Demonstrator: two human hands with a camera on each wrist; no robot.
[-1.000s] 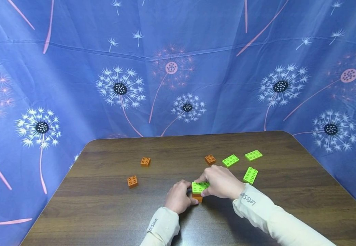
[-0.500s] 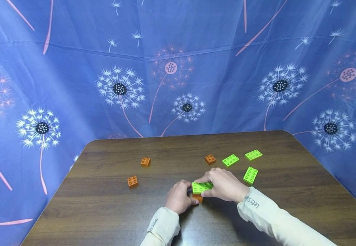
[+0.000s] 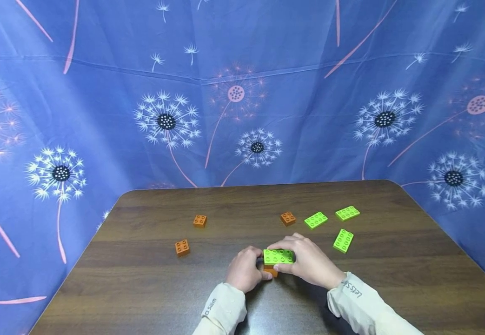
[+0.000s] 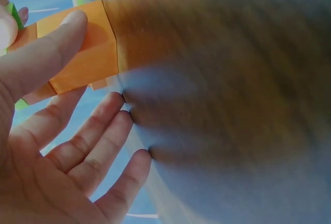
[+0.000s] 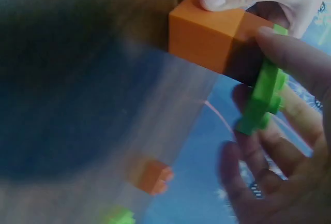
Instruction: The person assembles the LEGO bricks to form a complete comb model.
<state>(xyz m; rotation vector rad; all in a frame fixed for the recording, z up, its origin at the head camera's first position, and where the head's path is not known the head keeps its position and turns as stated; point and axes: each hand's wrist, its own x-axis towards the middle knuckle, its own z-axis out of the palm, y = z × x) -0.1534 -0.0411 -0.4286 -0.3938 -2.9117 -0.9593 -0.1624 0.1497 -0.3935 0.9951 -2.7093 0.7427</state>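
Note:
A small stack of orange building bricks (image 3: 270, 272) stands on the table with a flat lime-green brick (image 3: 277, 256) on top, its studs up. My left hand (image 3: 244, 270) grips the orange part from the left; in the left wrist view its thumb presses one side of the orange bricks (image 4: 85, 43). From the right, my right hand (image 3: 309, 260) pinches the green brick. The right wrist view shows the green brick (image 5: 262, 97) jutting past the orange bricks (image 5: 204, 32), with the right thumb near their joint.
Loose orange bricks lie at the left, one farther back (image 3: 199, 221) and another nearer (image 3: 182, 247). A third orange brick (image 3: 287, 218) sits behind the right hand. Three green bricks (image 3: 315, 220) lie at the right. A patterned blue cloth (image 3: 209, 93) hangs behind the table.
My right hand has shifted slightly right and toward me along the green brick, so more of its top shows. The left hand keeps its hold on the orange bricks.

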